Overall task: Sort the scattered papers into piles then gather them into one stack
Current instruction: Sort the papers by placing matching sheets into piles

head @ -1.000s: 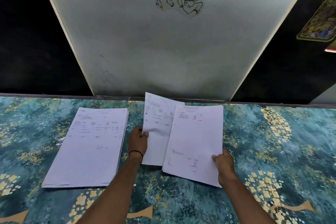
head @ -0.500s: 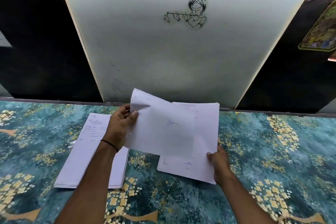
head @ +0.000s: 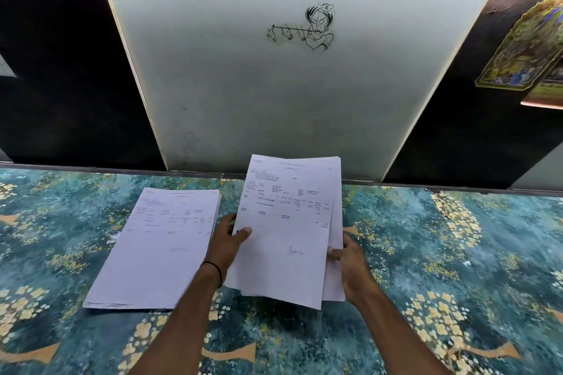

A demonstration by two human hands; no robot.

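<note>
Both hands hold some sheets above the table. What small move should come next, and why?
Probably square the held sheets between the left hand and right hand: their edges are staggered, not flush. Then they can go onto the pile lying at the left.

White papers point(head: 286, 240), black print; teal cloth point(head: 426, 253), yellow floral pattern; pale grey panel point(head: 243, 85), black line drawing point(head: 304, 29).

Bare forearms, black band point(head: 215, 268) on left wrist
</note>
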